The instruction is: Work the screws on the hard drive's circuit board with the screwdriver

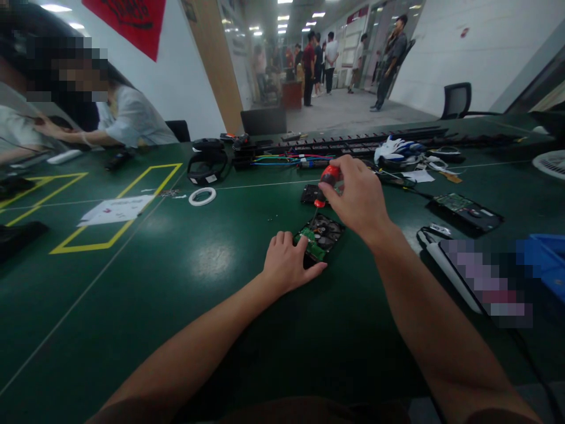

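In the head view, the only one that reaches me from here, a dark green bench (185, 282) fills the foreground. A hard drive (329, 232) lies well in from its near edge, green circuit board (314, 246) facing up. My left hand (285, 259) is spread moderately wide, fingers at the drive's left side and thumb along its near side, bracing rather than lifting it. My right hand (359, 197) holds a red-and-black screwdriver (328, 175) by its handle, shaft pointing down at the drive; I cannot tell whether the tip is seated. I judge this calls for a shaft square to the drive, firm downward pressure, slow turns, and left fingers clear of the tip's path. Tiny loose bits (272, 218) lie toward the bench's far edge; I would avoid sweeping them. Just beyond my screwdriver sits a second drive (310, 194).
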`<state>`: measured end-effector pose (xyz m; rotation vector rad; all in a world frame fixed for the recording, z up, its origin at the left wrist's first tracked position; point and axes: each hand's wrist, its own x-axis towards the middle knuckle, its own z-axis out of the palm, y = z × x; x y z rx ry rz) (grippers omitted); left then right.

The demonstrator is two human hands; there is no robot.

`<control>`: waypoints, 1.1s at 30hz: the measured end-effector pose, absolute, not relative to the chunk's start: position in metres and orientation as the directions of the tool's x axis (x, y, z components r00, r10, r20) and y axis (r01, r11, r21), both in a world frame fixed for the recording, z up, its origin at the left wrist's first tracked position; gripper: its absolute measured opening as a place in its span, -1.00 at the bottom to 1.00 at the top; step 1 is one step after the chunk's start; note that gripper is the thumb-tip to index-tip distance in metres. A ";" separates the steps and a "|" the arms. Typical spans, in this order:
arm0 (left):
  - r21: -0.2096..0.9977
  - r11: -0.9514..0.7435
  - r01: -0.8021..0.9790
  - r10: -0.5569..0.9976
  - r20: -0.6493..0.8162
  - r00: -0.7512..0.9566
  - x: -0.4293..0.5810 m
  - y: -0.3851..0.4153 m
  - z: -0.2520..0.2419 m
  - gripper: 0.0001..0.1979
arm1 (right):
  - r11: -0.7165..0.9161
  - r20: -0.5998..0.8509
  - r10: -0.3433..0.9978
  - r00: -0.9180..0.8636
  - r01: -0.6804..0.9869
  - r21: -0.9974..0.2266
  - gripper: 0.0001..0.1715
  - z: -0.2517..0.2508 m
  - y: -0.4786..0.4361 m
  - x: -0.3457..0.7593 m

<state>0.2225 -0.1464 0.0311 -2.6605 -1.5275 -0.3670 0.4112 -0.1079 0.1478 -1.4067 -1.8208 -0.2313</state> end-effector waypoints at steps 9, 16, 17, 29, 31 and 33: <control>0.049 -0.501 0.864 0.854 0.189 0.485 0.254 -0.180 0.029 -0.21 | 0.485 0.668 0.735 -0.115 0.779 -0.398 -0.56 0.144 -0.107 0.407; 0.260 -0.471 0.843 0.867 0.312 0.389 0.236 -0.137 0.062 -0.43 | 0.496 0.634 0.760 -0.142 0.757 -0.426 -0.52 0.147 -0.112 0.406; 0.277 -0.501 0.820 0.839 0.389 0.381 0.232 -0.126 0.072 -0.47 | 0.498 0.633 0.761 -0.141 0.753 -0.430 -0.51 0.147 -0.113 0.405; 0.304 -0.829 0.469 0.530 0.694 0.487 0.240 -0.068 0.120 -0.23 | 0.445 0.638 0.768 -0.053 0.761 -0.472 -0.50 0.145 -0.107 0.401; 0.303 -0.829 0.470 0.530 0.694 0.487 0.241 -0.067 0.118 -0.24 | 0.437 0.619 0.784 -0.046 0.750 -0.497 -0.51 0.149 -0.107 0.405; 0.308 -0.829 0.467 0.532 0.693 0.486 0.241 -0.066 0.117 -0.26 | 0.454 0.580 0.810 -0.085 0.717 -0.529 -0.46 0.155 -0.109 0.414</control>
